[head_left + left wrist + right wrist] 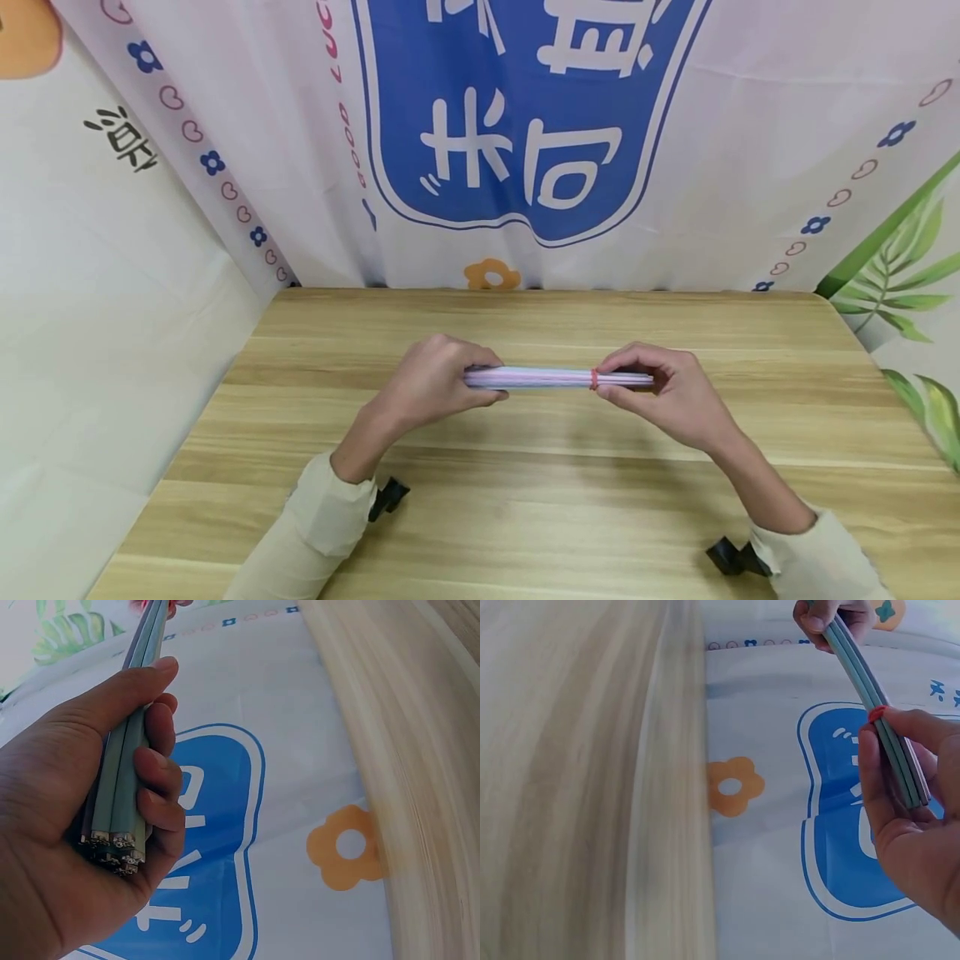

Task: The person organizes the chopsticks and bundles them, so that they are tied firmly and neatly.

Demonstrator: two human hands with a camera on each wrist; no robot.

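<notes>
A bundle of pastel chopsticks (543,378), pink and bluish green, is held level above the table between both hands. My left hand (435,379) grips the thicker end, fingers and thumb wrapped round it. Their square butt ends (112,847) show beside the palm in the left wrist view. A red band (594,379) circles the bundle toward the thinner end. There my right hand (671,392) pinches with thumb and fingertips right at the band. In the right wrist view, the tips (915,799) reach past the band into the curve of that hand.
Under the hands lies a wood-grain table (525,517). A white curtain (300,167) with a blue printed badge hangs behind its far edge. Black wrist mounts (388,498) stick out from the beige sleeves (311,525).
</notes>
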